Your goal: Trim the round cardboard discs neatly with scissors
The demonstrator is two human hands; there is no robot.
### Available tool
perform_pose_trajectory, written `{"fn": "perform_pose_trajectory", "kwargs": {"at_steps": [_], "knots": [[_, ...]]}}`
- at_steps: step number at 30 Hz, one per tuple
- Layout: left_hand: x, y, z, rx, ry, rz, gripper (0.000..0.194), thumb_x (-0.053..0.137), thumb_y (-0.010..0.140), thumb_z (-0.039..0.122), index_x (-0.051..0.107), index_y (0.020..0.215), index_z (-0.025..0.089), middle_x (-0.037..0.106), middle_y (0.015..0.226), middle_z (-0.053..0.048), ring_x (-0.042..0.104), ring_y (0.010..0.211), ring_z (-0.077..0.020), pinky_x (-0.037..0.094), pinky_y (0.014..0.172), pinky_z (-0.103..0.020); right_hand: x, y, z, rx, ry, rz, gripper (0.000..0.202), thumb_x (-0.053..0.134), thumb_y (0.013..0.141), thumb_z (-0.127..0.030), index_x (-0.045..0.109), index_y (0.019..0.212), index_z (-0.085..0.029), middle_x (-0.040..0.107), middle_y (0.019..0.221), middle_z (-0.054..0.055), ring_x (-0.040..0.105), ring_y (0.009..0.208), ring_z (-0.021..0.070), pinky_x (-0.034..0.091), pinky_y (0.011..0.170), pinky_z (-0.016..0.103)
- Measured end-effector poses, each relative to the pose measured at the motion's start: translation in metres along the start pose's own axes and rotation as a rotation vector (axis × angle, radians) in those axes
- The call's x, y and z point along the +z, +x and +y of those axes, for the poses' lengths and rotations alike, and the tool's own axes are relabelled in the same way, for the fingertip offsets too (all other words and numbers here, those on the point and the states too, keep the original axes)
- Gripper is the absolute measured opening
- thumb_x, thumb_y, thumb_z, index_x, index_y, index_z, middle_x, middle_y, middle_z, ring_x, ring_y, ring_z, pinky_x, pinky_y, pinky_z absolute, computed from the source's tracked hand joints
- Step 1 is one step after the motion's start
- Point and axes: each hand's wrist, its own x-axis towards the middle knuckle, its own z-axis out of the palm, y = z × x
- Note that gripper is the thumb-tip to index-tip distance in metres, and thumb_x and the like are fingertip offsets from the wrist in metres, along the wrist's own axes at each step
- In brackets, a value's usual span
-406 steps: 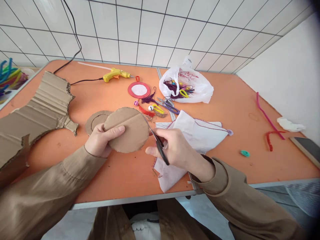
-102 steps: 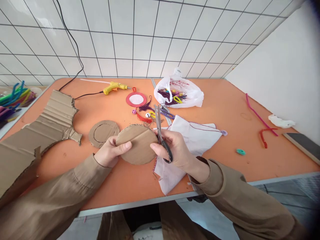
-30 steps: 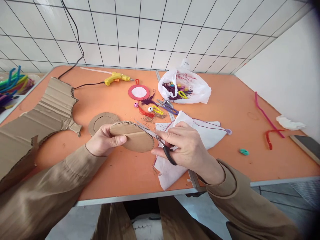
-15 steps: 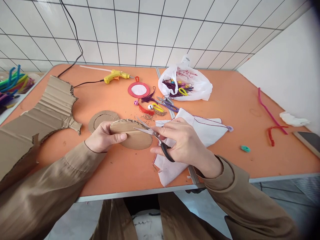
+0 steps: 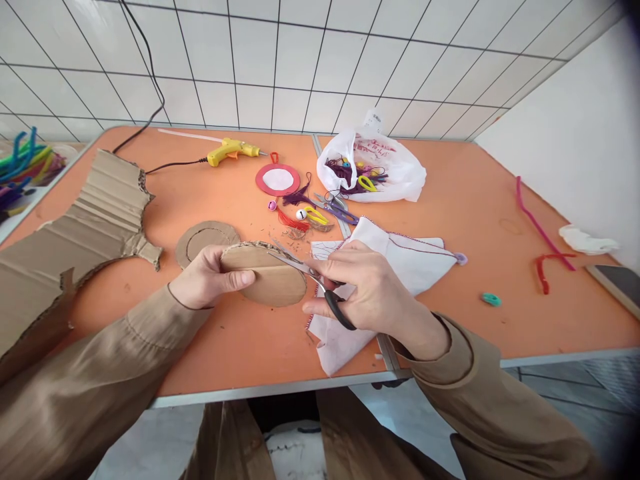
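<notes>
A round cardboard disc is pinched at its left side by my left hand, thumb on top. My right hand grips black-handled scissors, whose parted blades lie at the disc's upper right edge. That upper edge is rough and frayed. Behind my left hand, a second cardboard disc with an inner ring line lies flat on the table. Under my right hand spreads a white cloth with dark red stitched edges.
A torn cardboard sheet covers the orange table's left side. Behind are a yellow glue gun, a red-rimmed disc, purple-handled pliers and a white plastic bag of tassels. Pipe cleaners lie right.
The cardboard disc has tipped and shifted slightly down. The scissors and my right hand have moved a little down and right; both hands keep their hold.
</notes>
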Motion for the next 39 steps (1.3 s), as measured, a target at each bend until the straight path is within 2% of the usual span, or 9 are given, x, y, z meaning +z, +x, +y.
{"fn": "perform_pose_trajectory", "kwargs": {"at_steps": [3,7,11,19,22,29,33,36,39], "knots": [[0.0007,-0.0012,0.0005,-0.038,-0.022,0.010,0.032,0.086,0.071,0.033,0.082,0.100,0.020,0.081,0.094,-0.011,0.075,0.089,-0.0268,0.058,0.084,-0.035,0.0010,-0.0010,0.0008,0.000,-0.045,0.009,0.032,0.066,0.089,-0.049,0.072,0.087,-0.017,0.055,0.057,-0.003,0.052,0.057,0.0138,0.038,0.068,0.034],[0.0002,-0.0021,-0.0005,-0.074,-0.033,0.036,0.033,0.087,0.069,0.034,0.082,0.098,0.019,0.081,0.091,-0.010,0.075,0.085,-0.0262,0.058,0.082,-0.035,0.0022,-0.0034,0.0028,-0.028,-0.127,0.042,0.034,0.064,0.090,-0.051,0.073,0.094,-0.018,0.057,0.057,-0.003,0.051,0.056,0.0133,0.039,0.068,0.034],[-0.0007,-0.0019,-0.0012,-0.081,-0.036,0.040,0.033,0.088,0.068,0.034,0.082,0.097,0.019,0.081,0.089,-0.010,0.074,0.082,-0.0252,0.058,0.081,-0.035,0.0016,-0.0043,0.0025,-0.041,-0.182,0.050,0.030,0.066,0.089,-0.047,0.073,0.088,-0.018,0.054,0.056,-0.004,0.047,0.054,0.0120,0.038,0.067,0.032],[0.0025,-0.0023,0.0022,-0.075,-0.045,0.031,0.032,0.088,0.068,0.033,0.082,0.096,0.018,0.081,0.090,-0.010,0.075,0.083,-0.0253,0.059,0.081,-0.034,0.0000,-0.0036,-0.0017,-0.052,-0.154,0.064,0.028,0.069,0.088,-0.040,0.066,0.072,-0.018,0.053,0.053,-0.004,0.045,0.052,0.0109,0.037,0.064,0.032],[0.0041,-0.0022,0.0038,-0.070,-0.054,0.026,0.031,0.088,0.068,0.032,0.082,0.095,0.018,0.081,0.089,-0.010,0.075,0.082,-0.0249,0.060,0.080,-0.034,0.0005,-0.0039,-0.0018,-0.075,-0.139,0.074,0.026,0.070,0.087,-0.038,0.065,0.071,-0.018,0.051,0.053,-0.005,0.044,0.051,0.0105,0.037,0.063,0.032],[0.0025,-0.0020,0.0006,-0.056,-0.059,0.005,0.030,0.087,0.070,0.032,0.082,0.098,0.021,0.082,0.092,-0.009,0.076,0.084,-0.0243,0.059,0.081,-0.032,0.0019,-0.0051,-0.0010,-0.092,-0.145,0.090,0.036,0.065,0.092,-0.042,0.059,0.065,-0.019,0.049,0.051,-0.005,0.043,0.051,0.0107,0.037,0.062,0.032],[0.0032,-0.0019,0.0021,-0.050,-0.060,0.008,0.030,0.087,0.069,0.033,0.083,0.097,0.023,0.082,0.092,-0.008,0.075,0.084,-0.0236,0.058,0.082,-0.030,0.0020,-0.0026,-0.0001,-0.017,-0.101,0.021,0.043,0.060,0.094,-0.047,0.056,0.061,-0.019,0.045,0.050,-0.005,0.038,0.049,0.0099,0.036,0.062,0.032],[0.0045,-0.0024,0.0054,-0.091,-0.079,0.055,0.032,0.088,0.067,0.033,0.083,0.096,0.022,0.082,0.089,-0.008,0.075,0.082,-0.0233,0.058,0.078,-0.030,-0.0001,0.0015,0.0005,0.090,-0.011,-0.021,0.048,0.064,0.088,-0.054,0.053,0.057,-0.019,0.044,0.051,-0.004,0.037,0.052,0.0109,0.036,0.059,0.031],[0.0049,-0.0031,0.0066,-0.121,-0.094,0.080,0.032,0.089,0.065,0.032,0.083,0.095,0.020,0.081,0.087,-0.008,0.075,0.081,-0.0235,0.058,0.077,-0.030,-0.0034,0.0048,0.0001,0.196,0.158,-0.074,0.041,0.067,0.084,-0.056,0.065,0.072,-0.017,0.052,0.058,-0.001,0.045,0.057,0.0134,0.037,0.055,0.028]]}}
